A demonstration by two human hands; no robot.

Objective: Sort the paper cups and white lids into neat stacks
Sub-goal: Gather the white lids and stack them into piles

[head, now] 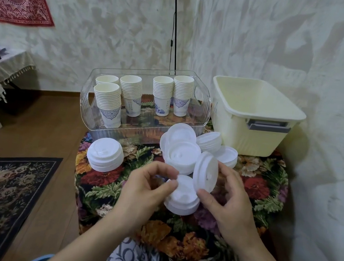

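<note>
Head view — lid stack (pixel 182 197) between left hand (pixel 147 190), right hand (pixel 226 205)

Soft, even indoor light, moderately bright. Broad grey shadows fall on the wall (pixel 308 49) beyond and right of the hands (pixel 188 196), so light comes from behind and left. The white lids (pixel 182 153) just past them look nearly blown out. Wide-angle bending and softness grow toward the edges.

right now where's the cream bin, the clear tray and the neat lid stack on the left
cream bin (pixel 251 138): head view, front wall
clear tray (pixel 86 106): head view, left end wall
neat lid stack (pixel 105 153): head view, top lid
</note>
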